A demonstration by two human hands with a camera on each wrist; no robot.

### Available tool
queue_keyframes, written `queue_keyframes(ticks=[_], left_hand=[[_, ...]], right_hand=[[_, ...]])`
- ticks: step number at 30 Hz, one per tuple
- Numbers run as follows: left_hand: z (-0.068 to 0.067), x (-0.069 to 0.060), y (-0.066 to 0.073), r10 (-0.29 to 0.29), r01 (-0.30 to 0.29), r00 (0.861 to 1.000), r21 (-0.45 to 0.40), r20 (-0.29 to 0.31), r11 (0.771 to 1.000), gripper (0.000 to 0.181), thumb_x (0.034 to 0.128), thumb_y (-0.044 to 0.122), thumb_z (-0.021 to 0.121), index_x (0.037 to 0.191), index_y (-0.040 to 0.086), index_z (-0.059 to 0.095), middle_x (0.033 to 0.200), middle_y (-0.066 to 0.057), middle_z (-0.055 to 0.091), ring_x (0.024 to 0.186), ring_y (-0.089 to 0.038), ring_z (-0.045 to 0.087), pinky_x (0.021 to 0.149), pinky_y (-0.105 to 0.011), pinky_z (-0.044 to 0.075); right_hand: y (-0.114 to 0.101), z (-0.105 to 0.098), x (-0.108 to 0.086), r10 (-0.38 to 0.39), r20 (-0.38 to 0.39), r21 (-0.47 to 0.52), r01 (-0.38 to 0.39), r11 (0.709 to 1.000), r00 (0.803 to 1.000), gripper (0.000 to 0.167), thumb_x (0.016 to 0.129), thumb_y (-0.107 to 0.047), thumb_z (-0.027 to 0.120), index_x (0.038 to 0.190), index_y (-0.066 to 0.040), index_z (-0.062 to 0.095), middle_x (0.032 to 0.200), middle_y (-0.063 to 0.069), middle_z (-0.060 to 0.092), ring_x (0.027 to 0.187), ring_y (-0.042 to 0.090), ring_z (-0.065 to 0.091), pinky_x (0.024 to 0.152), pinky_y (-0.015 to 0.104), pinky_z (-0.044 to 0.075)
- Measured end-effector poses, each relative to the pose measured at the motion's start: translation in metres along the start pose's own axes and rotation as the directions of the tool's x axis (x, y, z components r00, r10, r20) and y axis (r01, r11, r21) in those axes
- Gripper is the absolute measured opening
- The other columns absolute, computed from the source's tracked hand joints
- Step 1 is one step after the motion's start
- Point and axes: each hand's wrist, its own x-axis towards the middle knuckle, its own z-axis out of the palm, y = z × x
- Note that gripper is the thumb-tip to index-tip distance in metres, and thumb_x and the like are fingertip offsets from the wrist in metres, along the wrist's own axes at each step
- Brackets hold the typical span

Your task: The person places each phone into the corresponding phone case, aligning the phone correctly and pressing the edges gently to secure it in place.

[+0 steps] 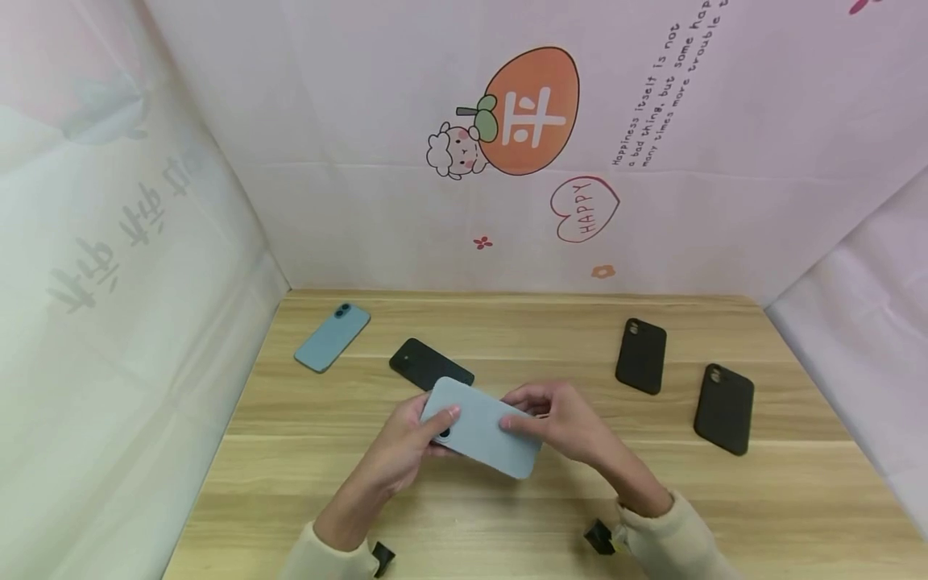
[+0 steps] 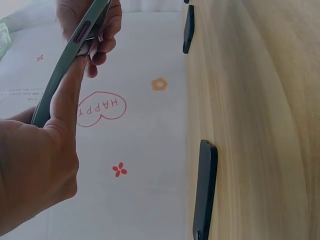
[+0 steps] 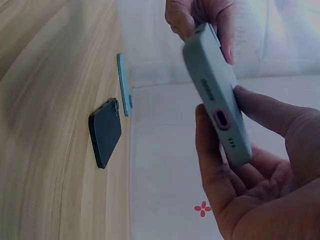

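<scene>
Both hands hold a phone in a pale blue case (image 1: 482,423) above the table, its back turned up and tilted. My left hand (image 1: 402,439) grips the camera end, thumb across the back and partly over the lens. At the opposite end, my right hand (image 1: 569,419) pinches it between the thumb on top and fingers beneath. The right wrist view shows the case's bottom edge (image 3: 220,110), with a pink-rimmed port opening and small holes. Seen from the left wrist, the phone (image 2: 62,67) stands edge-on, its front face mostly hidden.
A black phone (image 1: 424,362) lies just behind the held one. Farther left is a light blue phone (image 1: 332,338). Two black phone-shaped pieces, one farther back (image 1: 641,354) and one nearer (image 1: 725,409), lie at the right. Printed cloth (image 1: 362,201) walls the wooden table (image 1: 507,322).
</scene>
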Motion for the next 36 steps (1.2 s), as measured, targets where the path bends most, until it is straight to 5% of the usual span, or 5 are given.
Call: queue_keyframes(ticks=[4,10,20,30,36], left_hand=[[-0.001,0.001,-0.002,-0.017,0.014,0.996,0.037,0.084,0.999,0.041,0.112,0.015,0.054,0.147,-0.007,0.05,0.13,-0.023,0.067,0.115,-0.032,0.071,0.092,-0.044,0.063],[-0.002,0.003,-0.004,-0.033,0.022,0.989,0.076,0.141,0.997,0.041,0.1121,0.014,0.054,0.147,-0.007,0.049,0.128,-0.022,0.066,0.116,-0.033,0.071,0.091,-0.044,0.063],[-0.002,0.006,-0.005,-0.027,0.023,0.997,0.053,0.067,0.998,0.042,0.1072,0.014,0.064,0.14,-0.01,0.053,0.124,-0.023,0.07,0.11,-0.031,0.074,0.088,-0.04,0.064],[-0.006,0.006,-0.008,-0.051,0.05,0.998,0.022,0.047,0.999,0.038,0.1031,-0.001,0.064,0.138,-0.014,0.056,0.124,-0.027,0.073,0.109,-0.027,0.075,0.09,-0.037,0.063],[-0.01,0.004,-0.012,-0.085,0.082,0.996,0.083,0.041,0.993,0.026,0.1023,-0.002,0.066,0.126,-0.013,0.063,0.116,-0.023,0.076,0.101,-0.024,0.076,0.087,-0.037,0.065]], right_hand=[[-0.002,0.003,0.001,-0.054,0.065,-0.038,0.057,0.998,0.996,0.021,0.093,-0.018,0.084,0.106,-0.003,0.081,0.091,0.002,0.077,0.079,0.012,0.071,0.074,0.027,0.061],[-0.005,0.007,0.0,-0.024,0.102,-0.013,0.025,1.0,0.994,0.016,0.092,-0.016,0.085,0.101,-0.004,0.081,0.085,0.001,0.077,0.073,0.011,0.07,0.065,0.026,0.061],[-0.002,0.012,-0.004,0.09,0.05,0.098,-0.094,0.991,0.995,0.018,0.091,-0.017,0.086,0.097,-0.001,0.078,0.081,0.003,0.074,0.073,0.014,0.07,0.068,0.027,0.06],[0.007,0.024,-0.008,0.231,0.044,0.356,-0.231,0.906,0.972,0.023,0.094,-0.011,0.081,0.104,0.006,0.068,0.085,0.007,0.076,0.084,0.018,0.074,0.074,0.034,0.065],[0.018,0.035,-0.013,0.252,0.044,0.382,-0.249,0.89,0.967,0.025,0.093,-0.012,0.083,0.1,0.004,0.066,0.082,0.007,0.075,0.082,0.015,0.073,0.074,0.036,0.066]])
